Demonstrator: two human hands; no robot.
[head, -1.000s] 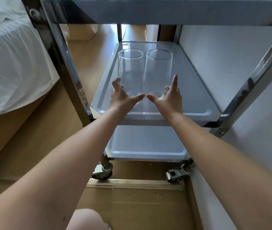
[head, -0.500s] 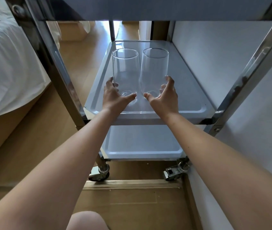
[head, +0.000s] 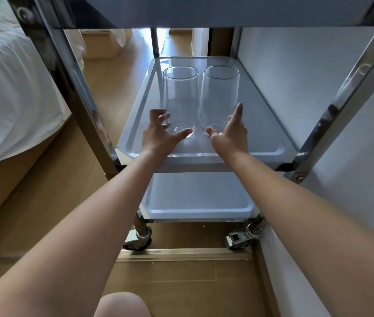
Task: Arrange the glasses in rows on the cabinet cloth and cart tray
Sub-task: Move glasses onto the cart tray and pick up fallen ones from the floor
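Note:
Two clear stemless glasses stand upright side by side on the cart's middle tray [head: 270, 143]. My left hand [head: 161, 136] is at the base of the left glass [head: 180, 97], its fingers spread and loosely bent beside the glass and its thumb stretched across the front. At the base of the right glass [head: 220, 97] is my right hand [head: 230, 133], with straight fingers along the glass's right side and the thumb in front. Neither hand closes round its glass.
The steel cart has a top shelf [head: 204, 10] overhead, chrome posts [head: 78, 92] at both sides, a lower tray [head: 195, 202] and castors [head: 140, 239]. A white wall [head: 318, 88] lies to the right, a white-sheeted bed [head: 10, 88] to the left, with wood floor between.
Both hands have loosened from the glass bases: the right fingers have straightened and the left fingers have spread. The glasses stay put on the middle tray.

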